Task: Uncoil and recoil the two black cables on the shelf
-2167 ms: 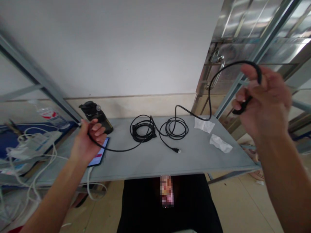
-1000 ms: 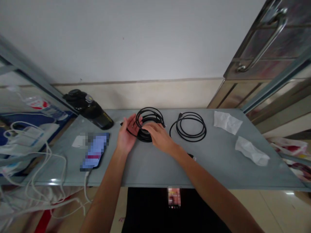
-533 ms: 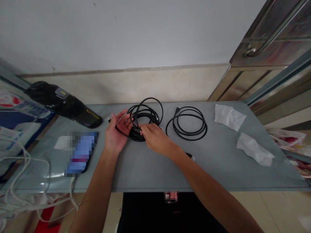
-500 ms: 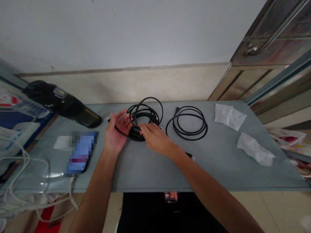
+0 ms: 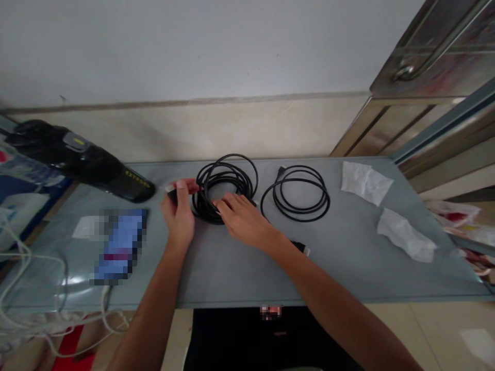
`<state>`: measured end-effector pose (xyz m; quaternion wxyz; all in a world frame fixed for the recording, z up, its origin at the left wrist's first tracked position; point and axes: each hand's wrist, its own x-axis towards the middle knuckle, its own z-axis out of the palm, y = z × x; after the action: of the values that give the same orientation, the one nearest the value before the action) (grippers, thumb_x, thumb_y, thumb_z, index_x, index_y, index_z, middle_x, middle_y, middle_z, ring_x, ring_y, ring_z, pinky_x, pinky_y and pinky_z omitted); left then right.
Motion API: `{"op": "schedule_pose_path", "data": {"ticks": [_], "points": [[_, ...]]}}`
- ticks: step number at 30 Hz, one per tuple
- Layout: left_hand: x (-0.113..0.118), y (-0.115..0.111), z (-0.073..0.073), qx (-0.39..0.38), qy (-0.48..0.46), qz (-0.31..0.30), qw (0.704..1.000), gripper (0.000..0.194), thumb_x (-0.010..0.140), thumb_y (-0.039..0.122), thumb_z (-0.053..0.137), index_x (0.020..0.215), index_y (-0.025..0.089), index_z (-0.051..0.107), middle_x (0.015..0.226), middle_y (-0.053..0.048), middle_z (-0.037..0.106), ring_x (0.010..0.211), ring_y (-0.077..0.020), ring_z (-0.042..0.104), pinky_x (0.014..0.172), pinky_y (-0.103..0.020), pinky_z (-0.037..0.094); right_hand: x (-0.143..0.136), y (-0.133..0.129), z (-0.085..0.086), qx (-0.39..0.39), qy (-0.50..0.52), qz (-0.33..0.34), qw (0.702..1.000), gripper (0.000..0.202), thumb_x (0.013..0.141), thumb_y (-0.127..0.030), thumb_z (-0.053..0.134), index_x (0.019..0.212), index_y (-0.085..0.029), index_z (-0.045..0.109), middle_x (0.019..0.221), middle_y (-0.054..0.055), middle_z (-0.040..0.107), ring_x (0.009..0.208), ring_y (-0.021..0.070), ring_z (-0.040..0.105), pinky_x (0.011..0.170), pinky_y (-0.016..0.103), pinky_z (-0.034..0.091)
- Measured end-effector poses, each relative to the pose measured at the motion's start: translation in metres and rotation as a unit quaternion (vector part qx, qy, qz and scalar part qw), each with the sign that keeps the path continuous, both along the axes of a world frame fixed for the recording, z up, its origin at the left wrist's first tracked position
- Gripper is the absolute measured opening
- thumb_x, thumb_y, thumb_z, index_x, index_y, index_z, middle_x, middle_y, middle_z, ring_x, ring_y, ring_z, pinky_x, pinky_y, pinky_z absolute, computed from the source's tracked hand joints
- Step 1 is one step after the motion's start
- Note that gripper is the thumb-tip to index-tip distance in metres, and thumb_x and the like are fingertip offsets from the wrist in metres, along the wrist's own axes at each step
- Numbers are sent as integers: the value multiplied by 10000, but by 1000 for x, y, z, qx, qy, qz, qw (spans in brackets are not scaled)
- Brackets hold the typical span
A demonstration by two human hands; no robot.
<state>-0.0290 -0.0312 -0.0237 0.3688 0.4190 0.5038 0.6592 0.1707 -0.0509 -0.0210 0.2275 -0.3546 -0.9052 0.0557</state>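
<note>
A thick coil of black cable (image 5: 201, 210) lies on the grey table near the wall. My left hand (image 5: 181, 216), at the coil's left side, is closed around the cable's black plug (image 5: 172, 195), whose pale tip points left. On the coil's near side my right hand (image 5: 244, 220) has its fingertips pinched on the cable strands, palm down. Right of it rests a second, looser black cable (image 5: 305, 220) in a few loops. Its connector end (image 5: 281, 171) is at the top; another black connector (image 5: 298, 246) lies partly behind my right forearm.
A black handheld device (image 5: 112, 172) with yellow lettering leans at the left. Below it is a blurred-out phone (image 5: 121, 245) with a white cord (image 5: 104, 299). Two crumpled white plastic wrappers (image 5: 365, 183) (image 5: 406, 237) lie at the right. The wall (image 5: 240, 123) borders the table's far edge.
My left hand has turned from palm-up and spread to closed around the plug. My right hand has slid slightly left and down along the coil. The view has shifted a little.
</note>
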Motion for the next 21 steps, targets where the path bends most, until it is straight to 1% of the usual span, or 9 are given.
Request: {"op": "schedule_pose_path", "data": {"ticks": [3,5,8,11,13,15,18,19,21], "points": [[2,-1,-4,7,156,54,986,404,1112,619,700,1114,237,831,1105,-67,761,1132,-256,703,1122,-347,560,-2,-1,-2,10,-3,-2,1000,362,1239,-295,416,1459,-133,653,1284,159,701,1157,276,671,1068,459,591],[2,-2,-6,8,191,56,980,415,1132,617,665,1186,234,819,1172,-76,758,1190,-258,691,1207,-354,502,-3,-1,-2,13,-3,0,1000,402,1247,-369,406,1439,-131,667,1276,156,696,1166,281,671,1067,462,587],[2,-3,-9,20,182,40,982,444,1144,611,642,1354,238,757,1394,-106,724,1381,-276,637,1313,-393,413,-2,-1,-3,12,-3,8,1000,474,1236,-469,431,1448,-116,665,1290,163,688,1197,298,672,1073,474,585],[5,-5,-10,23,168,-9,985,515,1123,582,694,1519,254,659,1573,-128,658,1521,-290,579,1380,-438,346,-1,-1,-3,9,-11,19,1000,584,1174,-598,543,1470,-108,655,1315,178,689,1233,318,668,1098,497,583],[7,-6,-9,18,149,-36,988,620,1047,521,832,1573,279,611,1631,-123,630,1542,-297,583,1392,-445,346,-1,0,-4,8,-21,18,1000,549,1147,-571,633,1460,-120,662,1321,173,689,1240,317,670,1101,492,585],[9,-8,-8,21,120,-40,992,685,988,461,913,1577,289,607,1645,-119,630,1554,-301,588,1390,-434,359,-1,0,-4,7,-26,14,1000,458,1146,-500,676,1435,-145,675,1322,158,686,1239,302,675,1099,475,586],[9,-11,-7,43,76,-34,996,604,1062,517,811,1573,253,625,1616,-140,663,1591,-310,570,1400,-432,351,-1,0,-5,1,-24,18,1000,423,1141,-479,696,1417,-159,683,1327,157,678,1235,294,677,1094,474,586],[9,-12,-6,52,66,-37,996,624,1066,546,797,1583,245,620,1614,-149,666,1604,-318,561,1405,-439,345,-1,0,-5,-4,-23,22,999,430,1136,-481,706,1416,-155,683,1329,163,677,1231,298,678,1091,484,584],[9,-15,-4,66,67,-54,994,778,968,545,912,1617,257,593,1640,-157,645,1632,-343,537,1417,-464,331,0,0,-7,-10,-19,30,999,438,1131,-484,715,1411,-148,688,1330,177,684,1237,312,675,1097,514,576]]}}
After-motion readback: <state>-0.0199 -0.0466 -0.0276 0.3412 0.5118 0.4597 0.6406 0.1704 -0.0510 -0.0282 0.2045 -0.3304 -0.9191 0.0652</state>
